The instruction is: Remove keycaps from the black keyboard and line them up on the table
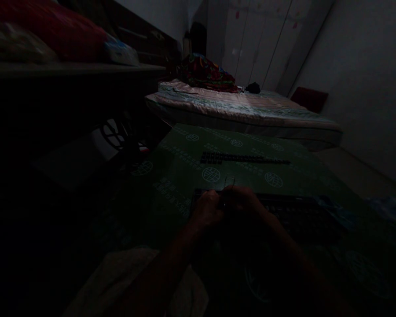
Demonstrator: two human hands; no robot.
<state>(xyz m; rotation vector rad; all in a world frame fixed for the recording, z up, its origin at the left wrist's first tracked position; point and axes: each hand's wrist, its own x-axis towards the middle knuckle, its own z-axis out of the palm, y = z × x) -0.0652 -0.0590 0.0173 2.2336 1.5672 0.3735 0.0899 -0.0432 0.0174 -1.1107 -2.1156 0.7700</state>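
A dark keyboard [297,215] lies on the green sheet, its left part covered by my hands. At its left end my left hand [208,204] is closed, fingers curled in; what they hold, if anything, is too dark to see. Close beside it, over the keyboard, my right hand [242,198] is closed on a thin wire keycap puller [230,179], whose loop sticks up above the fingers. Farther off, loose black keycaps [214,157] are laid out in rows on the sheet.
The green printed sheet [174,176] covers the work surface. A bluish cloth [338,213] lies at the keyboard's right end. Beyond stands a bed [251,108] with a patterned blanket [207,72]. On the left is a dark table [86,68] bearing bags, with a wheel [114,134] below.
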